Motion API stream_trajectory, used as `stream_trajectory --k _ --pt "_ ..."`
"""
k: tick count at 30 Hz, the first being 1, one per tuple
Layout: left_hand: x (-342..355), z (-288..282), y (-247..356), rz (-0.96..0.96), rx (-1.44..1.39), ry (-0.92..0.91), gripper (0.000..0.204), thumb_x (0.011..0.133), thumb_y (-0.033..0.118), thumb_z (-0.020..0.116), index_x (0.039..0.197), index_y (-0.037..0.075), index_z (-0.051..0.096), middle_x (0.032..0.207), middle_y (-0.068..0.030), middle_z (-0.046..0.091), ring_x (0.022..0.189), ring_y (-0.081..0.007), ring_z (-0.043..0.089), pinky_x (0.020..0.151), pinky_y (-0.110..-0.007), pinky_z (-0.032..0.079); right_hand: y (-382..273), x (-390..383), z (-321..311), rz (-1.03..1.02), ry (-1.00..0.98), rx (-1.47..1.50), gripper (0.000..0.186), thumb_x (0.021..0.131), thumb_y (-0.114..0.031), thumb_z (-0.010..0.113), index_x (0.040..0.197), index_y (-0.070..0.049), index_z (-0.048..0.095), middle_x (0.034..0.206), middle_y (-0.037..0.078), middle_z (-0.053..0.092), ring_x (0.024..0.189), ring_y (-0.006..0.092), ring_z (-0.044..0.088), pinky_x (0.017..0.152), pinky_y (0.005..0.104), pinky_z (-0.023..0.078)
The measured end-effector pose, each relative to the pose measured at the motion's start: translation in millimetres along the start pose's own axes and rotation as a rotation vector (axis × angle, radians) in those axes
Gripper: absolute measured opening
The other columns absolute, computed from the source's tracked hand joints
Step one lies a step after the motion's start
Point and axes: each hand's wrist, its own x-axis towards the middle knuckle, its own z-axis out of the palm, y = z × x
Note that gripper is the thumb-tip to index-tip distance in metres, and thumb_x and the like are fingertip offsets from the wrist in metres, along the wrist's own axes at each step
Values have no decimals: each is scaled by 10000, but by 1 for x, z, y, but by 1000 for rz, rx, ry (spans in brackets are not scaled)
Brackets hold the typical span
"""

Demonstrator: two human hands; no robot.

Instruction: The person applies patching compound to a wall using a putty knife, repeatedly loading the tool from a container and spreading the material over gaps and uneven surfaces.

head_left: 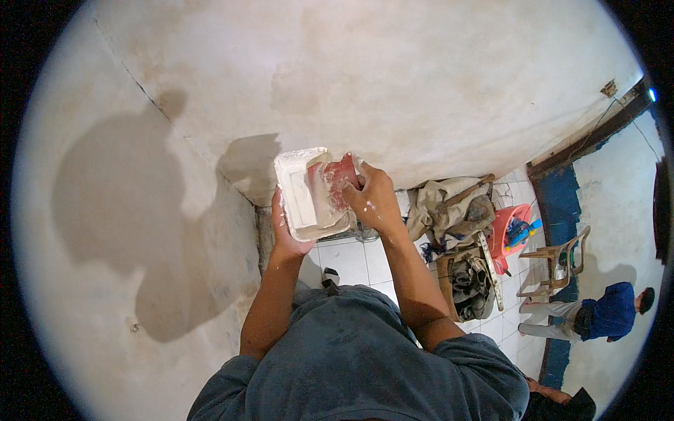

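Note:
My left hand (pixel 286 235) grips a white rectangular tub (pixel 281 172) from its left side and below, with most of its fingers hidden. Pale, creamy putty (pixel 300 200) coats the tub's inside and rim. In my right hand (pixel 377 198) is a flat red putty spreader (pixel 328 184), smeared with the same paste. The spreader's blade reaches into the tub's right half. White smudges mark my right hand and left fingers.
Blotchy pale walls (pixel 337 77) meet in a corner ahead-left. On the tiled floor at right are a crumpled tarp (pixel 442 203), a box of dark cloth (pixel 470 288), a pink tub (pixel 507 235) and a chair (pixel 558 259). A person in blue (pixel 607 310) stands beyond; another is partly visible lower right.

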Motion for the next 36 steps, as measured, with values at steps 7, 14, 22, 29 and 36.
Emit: stream_trajectory --k 7,14,22,29,36 --pt "3 11 -15 -29 27 -77 589 944 505 396 1373 104 437 1333 -99 516 1216 -275 496 1049 -445 367 10 -5 7 11 30 49 384 743 -94 584 1095 60 581 671 145 606 601 156 519 593 328 449" --pt "-1 5 -27 -53 4 -122 558 952 486 390 1359 108 450 1303 -91 536 1206 -259 505 1041 -439 378 13 -7 14 76 -80 321 412 818 -37 578 1207 90 535 859 136 678 762 132 604 687 271 481" --pt "-2 -7 -23 -63 47 -72 590 943 517 393 1355 100 457 1292 -94 553 1162 -268 541 1021 -438 403 25 -5 16 159 -89 793 495 862 7 586 1322 106 435 995 160 666 846 151 634 759 269 512" --pt "-10 -12 -11 -57 -40 -40 617 925 547 407 1362 115 461 1321 -88 537 1190 -281 522 1024 -463 395 22 -17 10 272 0 1005 440 870 34 584 1287 70 448 1023 160 651 880 173 642 770 276 529" --pt "-23 -21 11 -26 -64 9 644 901 589 406 1355 136 469 1315 -85 541 1195 -292 518 1013 -490 400 63 -15 17 312 41 995 311 890 43 541 1197 12 496 997 98 651 858 153 643 752 268 535"
